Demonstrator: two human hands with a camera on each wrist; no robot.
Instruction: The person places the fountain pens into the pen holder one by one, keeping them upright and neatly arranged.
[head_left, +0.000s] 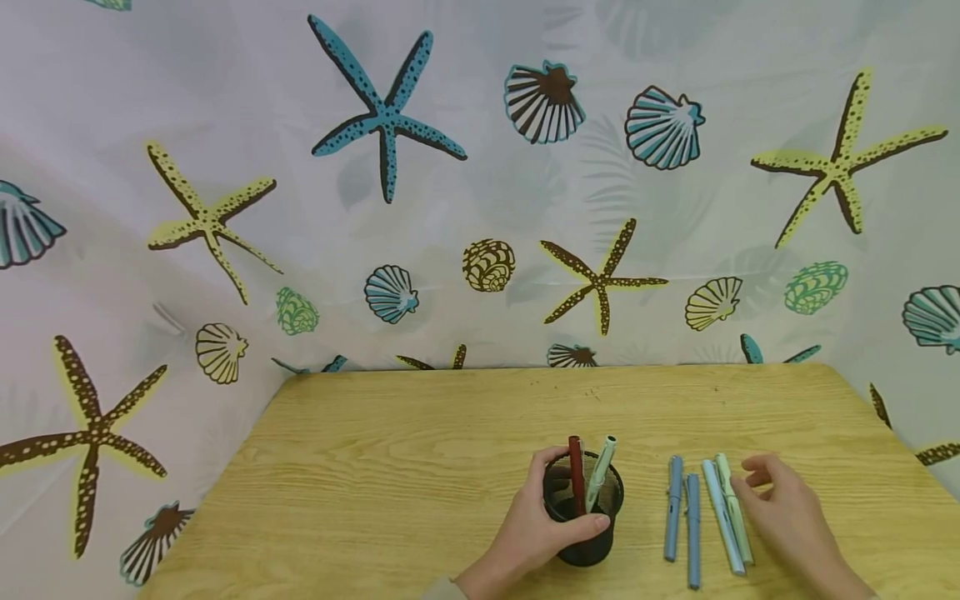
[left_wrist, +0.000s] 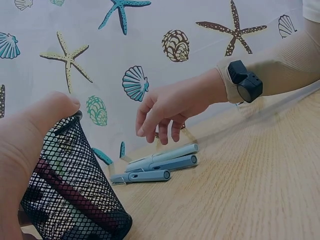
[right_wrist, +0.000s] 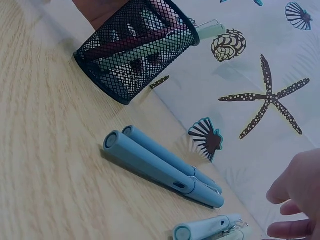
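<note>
I am seeing my left hand [head_left: 536, 529] wrapping its fingers and thumb around the cup [head_left: 583, 510], a black wire-mesh cylinder standing near the front edge of the table [head_left: 420, 450]. The cup is holding a dark red pen [head_left: 575, 475] and a pale green pen [head_left: 601, 472], both leaning. My right hand [head_left: 783, 504] is hovering with fingers loosely curled, gripping nothing, over four loose pens [head_left: 705, 517] lying side by side to the right of the cup. It may be brushing the nearest pen; the views are not settling that.
</note>
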